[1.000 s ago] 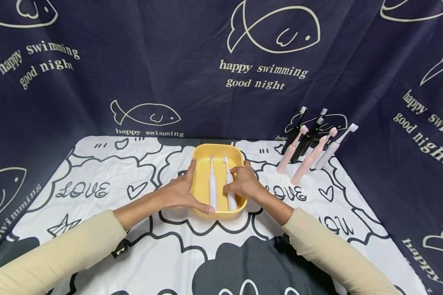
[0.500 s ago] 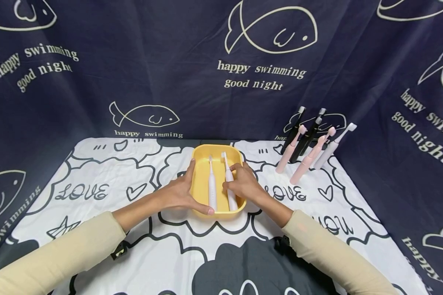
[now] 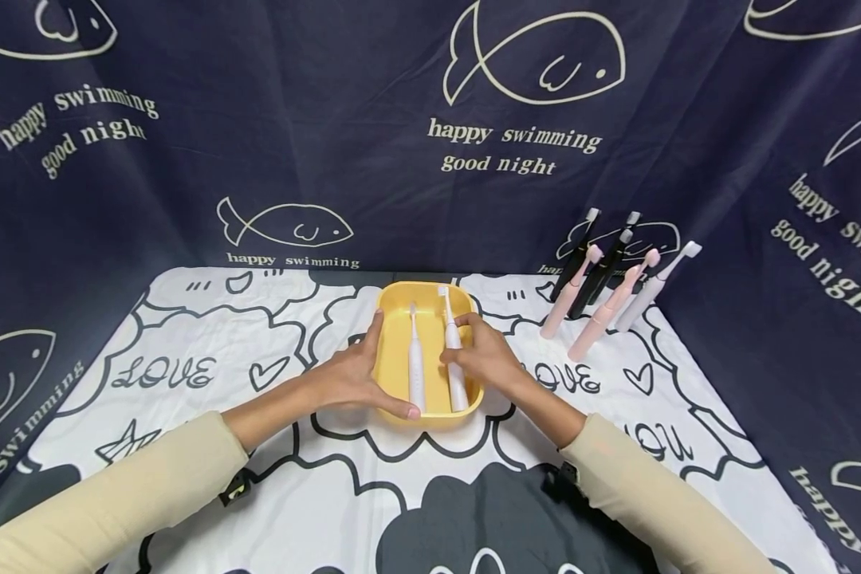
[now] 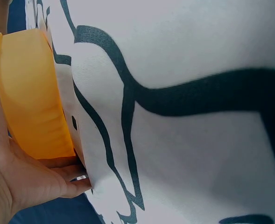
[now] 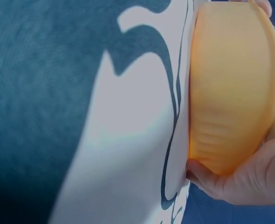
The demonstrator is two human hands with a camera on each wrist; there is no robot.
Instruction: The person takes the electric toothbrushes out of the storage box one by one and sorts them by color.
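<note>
My left hand cups the yellow tray's 9 o'clock wall, thumb hooked along the near rim, bracing it mid-cloth. My right hand pinches the right-hand toothbrush in the tray, head toward 12; a second toothbrush lies just beside it at 9. Wrist views show only tray wall, so grip depth is unclear. Best practice, I judge: keep it parallel to its neighbour, seat it flat. Spare brushes lean at 2 o'clock.

Bright even light, wrist views blurred — soft
</note>
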